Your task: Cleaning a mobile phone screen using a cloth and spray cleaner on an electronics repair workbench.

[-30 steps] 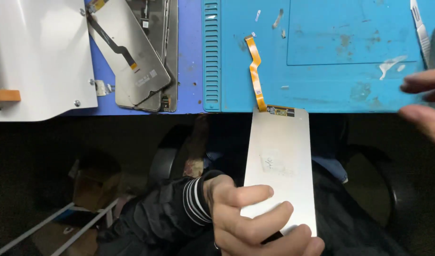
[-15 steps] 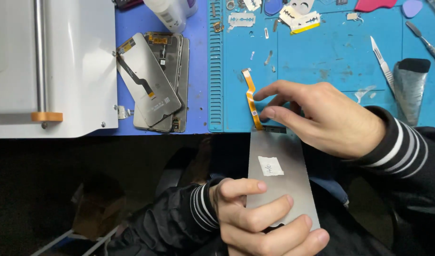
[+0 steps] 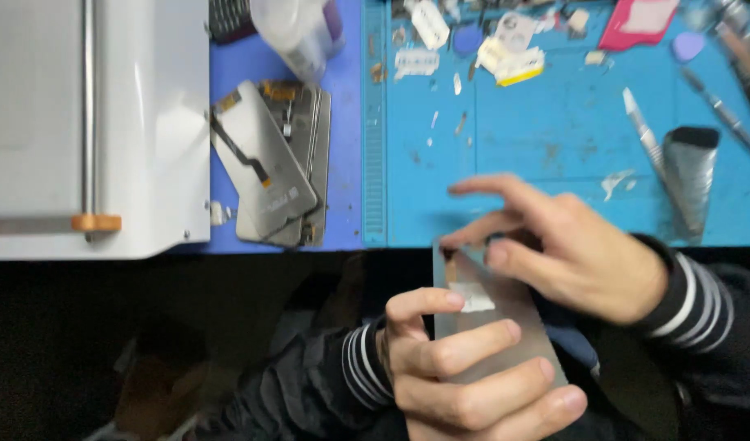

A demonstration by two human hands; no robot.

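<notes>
My left hand (image 3: 465,367) still grips the grey screen panel (image 3: 505,327). My right hand (image 3: 571,249) slid closer, fingers (image 3: 493,186) now pinching its top edge.

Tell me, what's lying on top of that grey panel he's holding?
A small white sticker sits on the panel. Left hand fingers wrap its lower part; right hand covers the top edge, so whatever is there is hidden.

Matt grey screen panel (image 3: 505,343), scuffed rubber mat (image 3: 554,155)
</notes>
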